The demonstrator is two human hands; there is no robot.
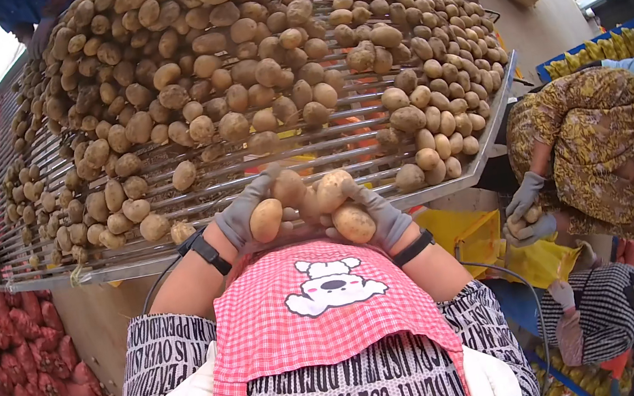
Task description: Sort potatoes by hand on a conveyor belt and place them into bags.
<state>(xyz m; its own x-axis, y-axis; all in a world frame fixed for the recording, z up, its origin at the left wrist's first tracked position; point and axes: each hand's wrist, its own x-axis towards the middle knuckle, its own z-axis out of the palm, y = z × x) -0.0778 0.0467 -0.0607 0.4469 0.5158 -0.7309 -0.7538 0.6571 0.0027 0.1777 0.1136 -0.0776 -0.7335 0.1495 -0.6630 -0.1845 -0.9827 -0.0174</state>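
Note:
My left hand (238, 214) wears a grey glove and is closed around potatoes, with a pale oval potato (266, 220) in front and a browner potato (288, 187) at the fingertips. Also gloved, my right hand (380, 214) grips a speckled potato (354, 223) and a rounder potato (333, 190) above it. Another potato (310, 206) sits between the two hands, and which hand bears it I cannot tell. Both hands are close together over the near edge of a metal roller table (220, 207). The potatoes partly hide my fingers.
Heaped potatoes (228, 57) cover much of the rollers, with more along the right side (440, 118). A metal rim (137, 268) borders the table. Red mesh sacks (19, 341) are stacked at left. At right, a co-worker's gloved hands (526, 197) hold potatoes near yellow bags (476, 235); another person (592, 310) is lower.

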